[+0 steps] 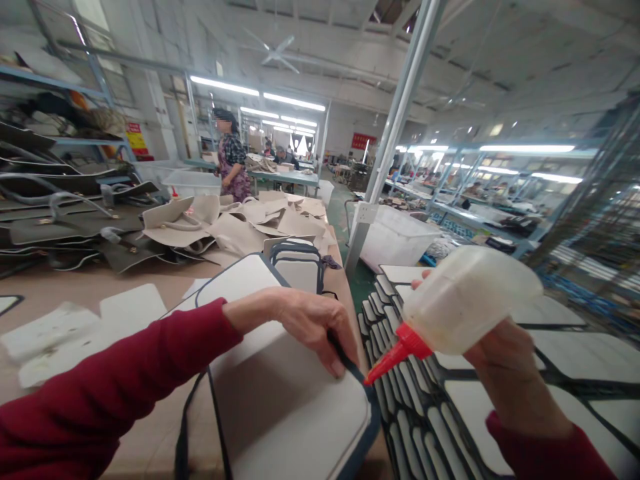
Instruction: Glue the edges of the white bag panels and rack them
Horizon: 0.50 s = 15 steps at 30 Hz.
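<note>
The bottle (467, 300), a cloudy white plastic one, is lying tilted in the right hand (505, 363), which is wrapping closed around its wide end from below and behind. Its red nozzle (397, 350) is pointing down and to the left, with the tip hovering just beside the right edge of a white panel (285, 407) in the lower middle of the view. The left hand (313, 327) is resting on that panel with its fingers curling shut on the dark edging (353, 367) that is running along the panel's rim, right next to the nozzle tip. Both arms are wearing dark red sleeves (125, 393). The panel is lying on top of others like it at the near corner of a tan table (100, 287). To the right, under the bottle, a spread of white pieces (420, 427) with dark borders is lying overlapped in rows. White scraps (65, 333) are sitting on the table to the left. Farther back, beige bag parts (250, 223) are piling up in the middle of the table, and dark bags (60, 220) are stacking at its left end. A metal post (395, 127) is rising beside a white bin (395, 240). Well beyond, a co-worker (231, 160) is standing at another table.
</note>
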Tool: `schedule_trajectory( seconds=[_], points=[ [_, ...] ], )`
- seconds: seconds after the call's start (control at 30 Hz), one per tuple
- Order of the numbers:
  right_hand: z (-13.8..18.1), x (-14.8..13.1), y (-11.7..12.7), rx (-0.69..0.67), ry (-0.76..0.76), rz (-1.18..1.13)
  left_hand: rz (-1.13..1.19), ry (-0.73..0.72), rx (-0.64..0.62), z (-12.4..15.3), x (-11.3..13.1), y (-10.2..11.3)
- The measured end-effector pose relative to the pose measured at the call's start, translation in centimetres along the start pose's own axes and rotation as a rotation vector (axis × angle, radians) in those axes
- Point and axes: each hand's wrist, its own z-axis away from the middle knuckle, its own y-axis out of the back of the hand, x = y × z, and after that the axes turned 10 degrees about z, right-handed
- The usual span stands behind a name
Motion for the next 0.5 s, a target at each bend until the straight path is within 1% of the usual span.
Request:
schedule_trajectory(
  seconds=[0.1,0.17,0.3,0.37,0.5],
  points=[
    [0.1,0.0,-0.3,-0.002,-0.018,0.014,0.032,0.003,-0.013,0.2,-0.1,-0.2],
    [0.1,-0.5,-0.4,0.021,0.006,0.041,0.058,0.009,-0.014,0.4,-0.2,-0.4],
    [-0.3,-2.1,-0.4,0.051,0.194,0.059,0.091,0.035,-0.017,1.0,-0.7,-0.6],
    [-0.6,-2.9,-0.2,0.070,0.240,0.076,0.098,0.042,-0.003,1.3,-1.2,-0.7],
    [-1.0,-4.1,0.3,0.158,0.198,0.265,0.128,0.046,0.032,1.9,-1.9,-0.8]
  ],
)
